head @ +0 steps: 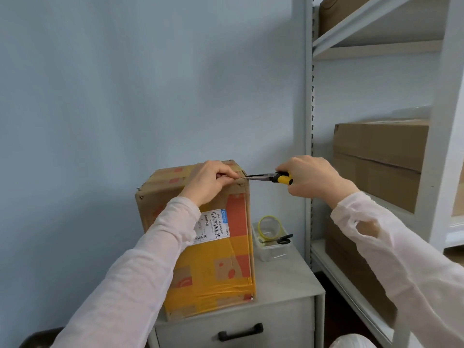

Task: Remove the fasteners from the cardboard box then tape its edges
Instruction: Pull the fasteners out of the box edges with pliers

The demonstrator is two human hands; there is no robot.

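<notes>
A tall cardboard box (216,259) with orange print and a white shipping label stands upright on a grey drawer cabinet (283,292). My left hand (209,180) grips the box's top right corner with curled fingers. My right hand (310,175) holds yellow-handled pliers (271,177), whose dark jaws point left and touch that same corner. Small metal fasteners show at the box's upper left corner (138,188) and lower right corner (251,298). A roll of yellow tape (270,225) and black-handled scissors (282,239) lie in a clear tub beside the box.
The clear plastic tub (271,249) sits on the cabinet to the right of the box. A white metal shelving unit (311,121) stands at right, loaded with brown cartons (379,151). A blue wall is behind. A dark bin (37,339) shows at bottom left.
</notes>
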